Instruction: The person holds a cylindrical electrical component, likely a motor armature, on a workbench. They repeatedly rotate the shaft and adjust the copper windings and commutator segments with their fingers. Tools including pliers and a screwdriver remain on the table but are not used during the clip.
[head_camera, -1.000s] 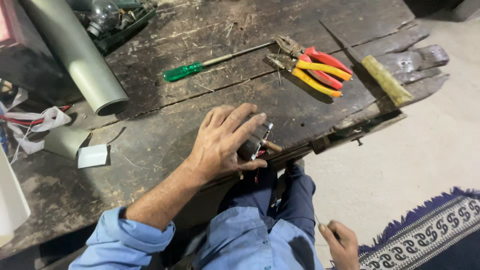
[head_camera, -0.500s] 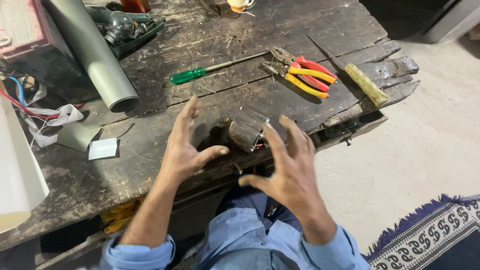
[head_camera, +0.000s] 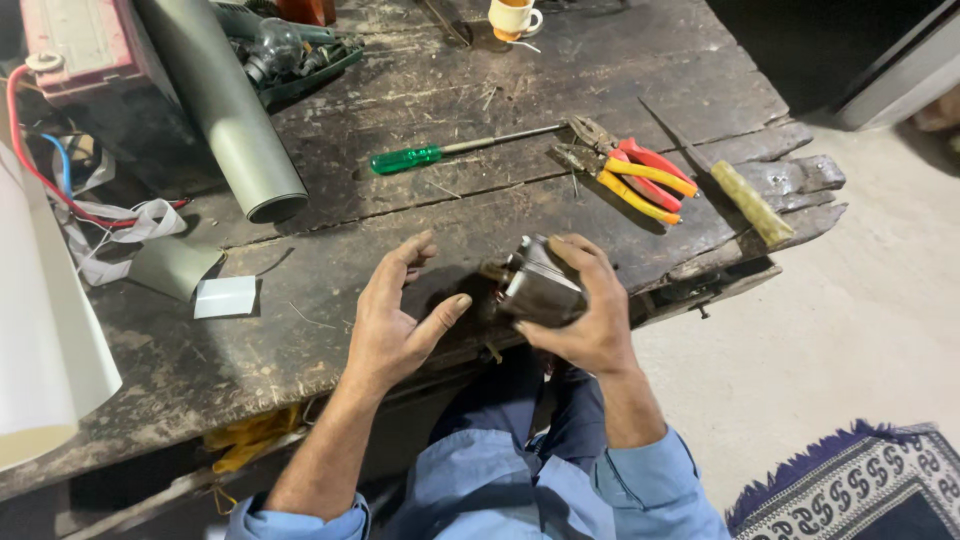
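Clasped in your right hand (head_camera: 585, 315) is a small metal motor part (head_camera: 535, 285), a grey block with dark windings showing at its left end; your fingers wrap over its top and your thumb presses it from below. You hold it just above the near edge of the wooden workbench (head_camera: 330, 330), over your lap. Your left hand (head_camera: 395, 315) is open and holds nothing, fingers spread and curled, thumb pointing toward the motor part but just short of touching it.

Left of the motor part, well apart on the bench, a small white card (head_camera: 225, 297) lies flat, with a grey folded sheet (head_camera: 175, 265) just behind it. At the far left edge a large white roll (head_camera: 40, 330) leans into view.

Beyond the motor part lies a pair of pliers with red and yellow handles (head_camera: 630, 170), and just left of those a screwdriver with a green handle (head_camera: 450, 152), its shaft pointing at the pliers. To the right of the pliers a chisel with a yellowish handle (head_camera: 745, 200) rests near the bench's broken corner.

Farther back and to the left, a grey pipe (head_camera: 225, 110) runs diagonally, its open end toward you. Red and blue wires (head_camera: 40, 165) trail beside it from a reddish box (head_camera: 85, 45). At the far edge stands a cup (head_camera: 512, 17).

On the floor to the right of your lap, a patterned rug (head_camera: 850, 485) shows its corner.
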